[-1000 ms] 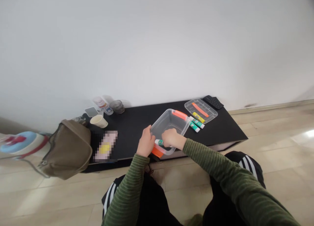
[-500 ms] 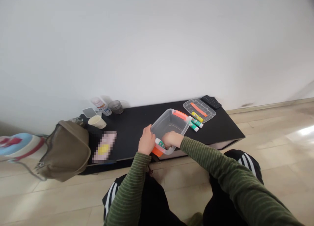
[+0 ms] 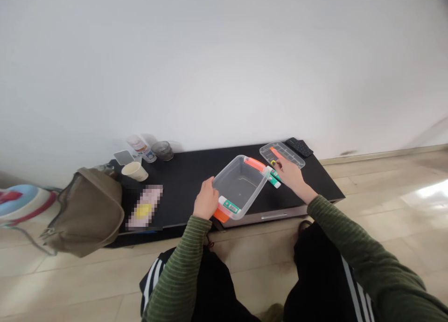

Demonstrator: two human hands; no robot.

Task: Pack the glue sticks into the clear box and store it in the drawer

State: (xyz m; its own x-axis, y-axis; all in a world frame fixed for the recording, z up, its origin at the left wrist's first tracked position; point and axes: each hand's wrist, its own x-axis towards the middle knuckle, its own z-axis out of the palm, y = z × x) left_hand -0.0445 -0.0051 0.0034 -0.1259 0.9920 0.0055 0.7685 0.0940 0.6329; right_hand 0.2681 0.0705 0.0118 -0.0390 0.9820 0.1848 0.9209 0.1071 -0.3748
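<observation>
A clear plastic box (image 3: 241, 184) with orange latches sits tilted across the view near the front of the black table. My left hand (image 3: 206, 198) is closed on its left rim. One green-and-white glue stick (image 3: 229, 205) lies inside, along the box's near end. Beyond the right rim, my right hand (image 3: 290, 173) has its fingers bent down over a yellow stick (image 3: 273, 163), whose tip shows, and beside another green-and-white glue stick (image 3: 273, 173). Which of these it grips is hidden. A further glue stick (image 3: 275, 182) lies just in front.
The box's clear lid (image 3: 297, 159) with an orange latch lies at the back right, beside a black keyboard-like object (image 3: 300, 147). Leftward are a paper cup (image 3: 135, 171), a dark glass (image 3: 163, 150), a spray bottle (image 3: 142, 149) and a brown bag (image 3: 87, 212).
My right hand has left the box and moved right to the sticks by the lid. The glue stick it was at now lies free in the box. My left hand stays on the rim.
</observation>
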